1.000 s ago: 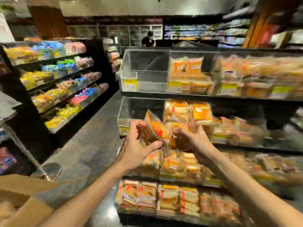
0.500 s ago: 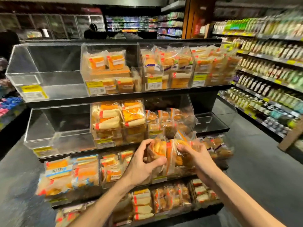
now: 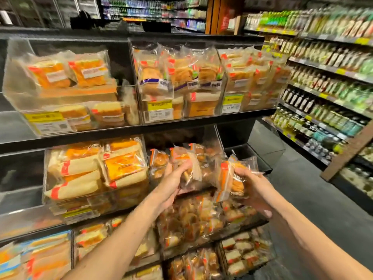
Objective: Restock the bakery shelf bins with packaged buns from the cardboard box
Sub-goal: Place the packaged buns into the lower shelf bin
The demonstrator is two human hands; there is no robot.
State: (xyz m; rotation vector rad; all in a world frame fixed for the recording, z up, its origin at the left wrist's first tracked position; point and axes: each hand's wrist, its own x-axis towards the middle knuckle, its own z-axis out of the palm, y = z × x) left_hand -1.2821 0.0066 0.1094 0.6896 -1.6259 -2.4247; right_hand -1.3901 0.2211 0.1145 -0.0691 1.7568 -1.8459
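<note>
Frame centre: your left hand curls its fingers round a bun pack, right hand round a second pack.

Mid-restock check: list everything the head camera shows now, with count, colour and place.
Top-shelf bins: three, clear, holding orange and brown packs.
Middle left bin: one, clear, orange-and-cream packs.
Centre bin: one, clear, brown bun packs.
Right-end bin: one, clear, no packs visible.
Lower-shelf packs: many, brown and orange, blurred.
Bottles: many, green and dark, right shelves.
Left bun pack: one, orange-brown, at centre bin.
Right bun pack: one, orange-brown, right of it.
Left hand: grips left bun pack.
Right hand: grips right bun pack.
</note>
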